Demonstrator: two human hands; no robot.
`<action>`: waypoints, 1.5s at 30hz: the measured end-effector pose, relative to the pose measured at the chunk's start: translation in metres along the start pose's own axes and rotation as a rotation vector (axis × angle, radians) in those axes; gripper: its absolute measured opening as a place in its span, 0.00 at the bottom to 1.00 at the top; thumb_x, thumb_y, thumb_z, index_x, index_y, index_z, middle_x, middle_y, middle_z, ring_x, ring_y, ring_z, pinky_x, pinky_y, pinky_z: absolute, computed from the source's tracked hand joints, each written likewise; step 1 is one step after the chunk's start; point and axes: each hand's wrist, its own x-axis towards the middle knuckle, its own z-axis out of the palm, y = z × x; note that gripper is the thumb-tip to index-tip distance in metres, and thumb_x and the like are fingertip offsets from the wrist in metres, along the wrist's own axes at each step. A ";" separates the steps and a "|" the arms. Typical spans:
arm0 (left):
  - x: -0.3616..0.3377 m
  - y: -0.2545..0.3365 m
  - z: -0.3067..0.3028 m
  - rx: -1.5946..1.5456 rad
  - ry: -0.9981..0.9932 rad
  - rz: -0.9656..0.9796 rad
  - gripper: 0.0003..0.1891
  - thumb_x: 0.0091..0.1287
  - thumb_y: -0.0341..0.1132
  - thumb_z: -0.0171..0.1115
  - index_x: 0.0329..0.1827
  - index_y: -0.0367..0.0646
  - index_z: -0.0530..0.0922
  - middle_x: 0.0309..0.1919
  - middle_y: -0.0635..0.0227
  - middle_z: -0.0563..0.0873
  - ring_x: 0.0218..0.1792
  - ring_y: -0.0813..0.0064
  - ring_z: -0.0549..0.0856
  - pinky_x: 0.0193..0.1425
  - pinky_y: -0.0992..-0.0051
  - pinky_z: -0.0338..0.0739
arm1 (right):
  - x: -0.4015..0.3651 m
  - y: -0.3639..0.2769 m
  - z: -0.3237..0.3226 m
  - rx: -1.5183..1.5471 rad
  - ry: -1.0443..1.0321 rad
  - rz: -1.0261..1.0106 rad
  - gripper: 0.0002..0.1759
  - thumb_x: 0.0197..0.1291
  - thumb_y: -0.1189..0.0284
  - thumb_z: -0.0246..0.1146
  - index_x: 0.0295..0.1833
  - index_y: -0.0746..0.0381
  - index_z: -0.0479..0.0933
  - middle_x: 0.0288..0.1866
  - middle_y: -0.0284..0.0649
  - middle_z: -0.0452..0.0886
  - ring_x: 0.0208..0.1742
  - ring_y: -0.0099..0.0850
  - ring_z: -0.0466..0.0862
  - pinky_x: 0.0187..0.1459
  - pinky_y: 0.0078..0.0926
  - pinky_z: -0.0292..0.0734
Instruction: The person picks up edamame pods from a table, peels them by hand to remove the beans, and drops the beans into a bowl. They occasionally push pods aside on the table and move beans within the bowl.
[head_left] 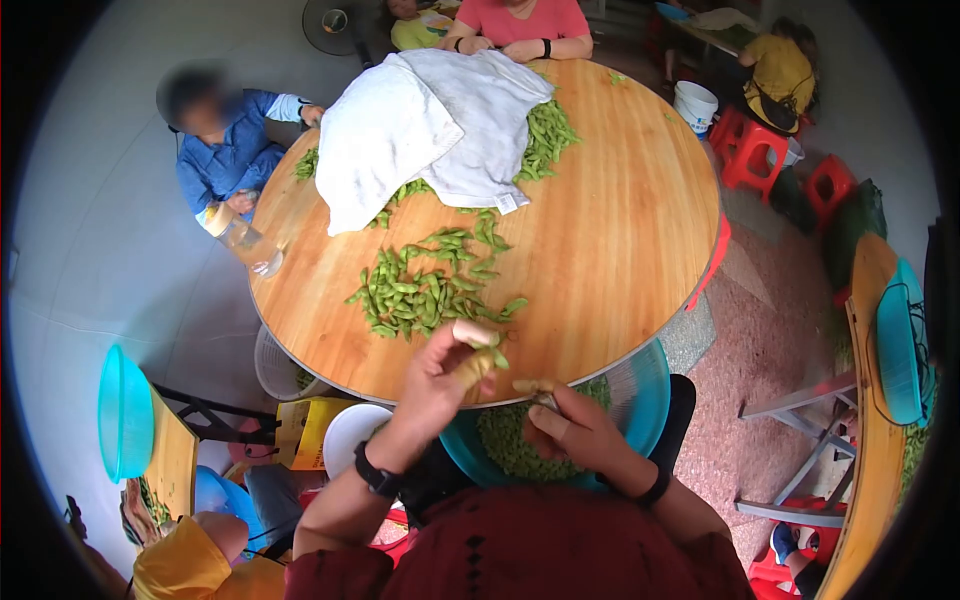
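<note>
Green pods lie in a loose pile on the round wooden table. My left hand, at the table's near edge, pinches a green pod between its fingers. To its right, my right hand is closed, with a small object at its fingertips that I cannot make out. Below both hands, a teal basket holds many small green beans. White cloths cover a larger heap of pods at the table's far side.
People sit at the far side and left of the table. A clear bottle stands at the left edge. Beside my left forearm is a white bucket. Red stools and another white bucket are at the back right.
</note>
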 end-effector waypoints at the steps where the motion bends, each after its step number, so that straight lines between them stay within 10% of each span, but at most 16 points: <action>1: -0.008 -0.005 0.009 -0.193 0.032 -0.072 0.07 0.70 0.21 0.56 0.47 0.41 0.78 0.38 0.69 0.83 0.36 0.82 0.83 0.38 0.79 0.80 | 0.005 0.003 0.002 0.124 -0.025 -0.034 0.18 0.72 0.67 0.53 0.63 0.62 0.68 0.32 0.36 0.79 0.24 0.21 0.76 0.25 0.20 0.69; 4: -0.019 -0.023 0.018 -0.374 0.067 -0.125 0.10 0.70 0.21 0.56 0.50 0.43 0.78 0.37 0.69 0.83 0.37 0.80 0.83 0.39 0.78 0.81 | 0.013 0.003 0.007 0.230 -0.028 -0.042 0.14 0.73 0.67 0.51 0.58 0.61 0.67 0.33 0.34 0.79 0.22 0.19 0.75 0.21 0.16 0.66; 7: -0.016 -0.028 0.011 0.504 0.038 0.439 0.16 0.66 0.21 0.61 0.56 0.41 0.79 0.38 0.61 0.83 0.37 0.68 0.85 0.38 0.74 0.81 | 0.016 0.004 0.008 0.234 -0.006 -0.016 0.10 0.74 0.66 0.50 0.53 0.61 0.68 0.33 0.35 0.79 0.23 0.20 0.75 0.21 0.17 0.66; 17: -0.002 -0.031 -0.002 0.813 0.084 0.358 0.17 0.63 0.20 0.60 0.55 0.41 0.81 0.39 0.54 0.82 0.39 0.54 0.84 0.42 0.67 0.81 | 0.041 -0.003 0.000 0.210 0.018 -0.009 0.12 0.74 0.66 0.50 0.53 0.63 0.67 0.33 0.36 0.79 0.23 0.21 0.77 0.21 0.17 0.68; 20: 0.009 -0.040 -0.007 0.891 0.155 0.421 0.18 0.63 0.18 0.56 0.56 0.40 0.81 0.42 0.54 0.83 0.41 0.57 0.85 0.44 0.69 0.81 | 0.049 0.003 -0.002 0.141 0.049 -0.056 0.14 0.74 0.66 0.50 0.57 0.64 0.65 0.33 0.38 0.79 0.24 0.22 0.78 0.21 0.17 0.68; 25: -0.002 -0.041 0.000 0.167 0.044 0.087 0.19 0.68 0.19 0.53 0.60 0.41 0.80 0.43 0.68 0.85 0.38 0.81 0.80 0.44 0.79 0.76 | 0.043 0.003 0.002 0.211 0.037 -0.043 0.15 0.74 0.69 0.49 0.61 0.62 0.64 0.35 0.38 0.79 0.24 0.23 0.78 0.22 0.18 0.68; 38: -0.021 -0.018 0.009 0.169 -0.063 0.049 0.19 0.70 0.19 0.54 0.61 0.42 0.79 0.49 0.64 0.87 0.49 0.78 0.84 0.54 0.79 0.77 | 0.029 -0.004 0.006 0.275 0.047 0.003 0.07 0.72 0.72 0.51 0.51 0.60 0.68 0.30 0.34 0.77 0.22 0.21 0.75 0.21 0.18 0.64; 45: -0.040 0.001 0.007 0.625 -0.009 0.146 0.11 0.63 0.23 0.62 0.48 0.41 0.82 0.29 0.64 0.84 0.31 0.70 0.85 0.36 0.72 0.79 | 0.021 -0.001 0.004 -0.009 -0.064 -0.066 0.09 0.71 0.70 0.53 0.52 0.62 0.70 0.28 0.33 0.78 0.23 0.19 0.75 0.24 0.19 0.69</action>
